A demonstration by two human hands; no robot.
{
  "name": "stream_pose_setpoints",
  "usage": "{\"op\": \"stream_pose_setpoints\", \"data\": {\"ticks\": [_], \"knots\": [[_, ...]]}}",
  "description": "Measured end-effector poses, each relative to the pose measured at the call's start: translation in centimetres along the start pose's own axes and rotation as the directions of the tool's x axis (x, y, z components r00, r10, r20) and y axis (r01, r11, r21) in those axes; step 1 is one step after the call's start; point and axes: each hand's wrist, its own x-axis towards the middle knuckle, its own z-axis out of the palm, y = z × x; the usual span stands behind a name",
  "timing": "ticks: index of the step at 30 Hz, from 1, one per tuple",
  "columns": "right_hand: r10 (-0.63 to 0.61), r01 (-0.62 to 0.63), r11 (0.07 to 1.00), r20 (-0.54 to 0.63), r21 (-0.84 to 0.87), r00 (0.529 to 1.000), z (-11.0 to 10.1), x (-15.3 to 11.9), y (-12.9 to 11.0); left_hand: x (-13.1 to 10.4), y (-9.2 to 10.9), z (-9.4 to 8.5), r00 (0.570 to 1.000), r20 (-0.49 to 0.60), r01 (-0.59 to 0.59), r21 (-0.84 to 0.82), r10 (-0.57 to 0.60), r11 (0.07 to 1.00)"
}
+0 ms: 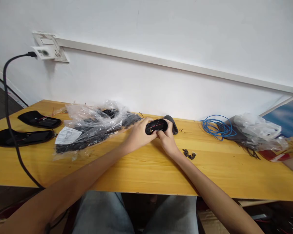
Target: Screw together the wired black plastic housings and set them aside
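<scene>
Both hands grip a black oval plastic housing [157, 124] above the table, its hollow inner side facing me with a thin red wire in it. My left hand [139, 132] is wrapped around its left end. At the right end, my right hand [169, 136] curls its fingers behind the shell and puts its thumb at the lower rim. Whether the fingertips also hold some small part is too small to tell. Just behind the right hand rests another dark rounded piece [175, 128], partly hidden. Several tiny black parts [189, 154] lie in a heap near my right wrist.
Left on the wooden table [136, 175] are two black shells [39, 119] and clear plastic bags [88, 130] of black parts. A black cable [8, 113] hangs from the wall socket. Rightward lie a blue cable coil [218, 126] and a white plastic bag [257, 125].
</scene>
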Motion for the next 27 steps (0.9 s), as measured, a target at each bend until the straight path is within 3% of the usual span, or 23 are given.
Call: {"op": "stream_pose_setpoints", "data": {"ticks": [6, 11, 14, 17, 24, 27], "knots": [[0.006, -0.009, 0.999, -0.085, -0.043, 0.996, 0.5, 0.3, -1.0, 0.7, -0.3, 0.7, 0.996, 0.044, 0.078, -0.098, -0.074, 0.992], [0.156, -0.168, 0.981, 0.122, 0.095, 0.98, -1.2, 1.0, -2.8, 0.6, -0.9, 0.3, 0.998, 0.069, 0.013, -0.075, -0.007, 0.997], [0.174, -0.227, 0.956, 0.264, 0.185, 0.949, -2.9, 1.6, -3.9, 0.3, -1.4, 0.0, 0.994, 0.09, -0.06, -0.075, 0.067, 0.995], [0.189, -0.296, 0.918, 0.366, 0.263, 0.911, -4.3, 1.9, -4.4, 0.0, -1.7, -0.1, 0.996, 0.077, -0.048, -0.056, 0.052, 0.997], [0.178, -0.292, 0.923, 0.396, 0.25, 0.901, -5.3, 2.1, -4.3, -0.4, -1.5, -0.2, 0.998, 0.069, 0.012, -0.052, -0.008, 0.999], [0.121, -0.212, 0.955, 0.383, 0.207, 0.916, -5.5, 2.2, -4.0, -0.4, -1.4, -0.6, 0.993, 0.11, 0.064, -0.124, -0.051, 0.99]]}}
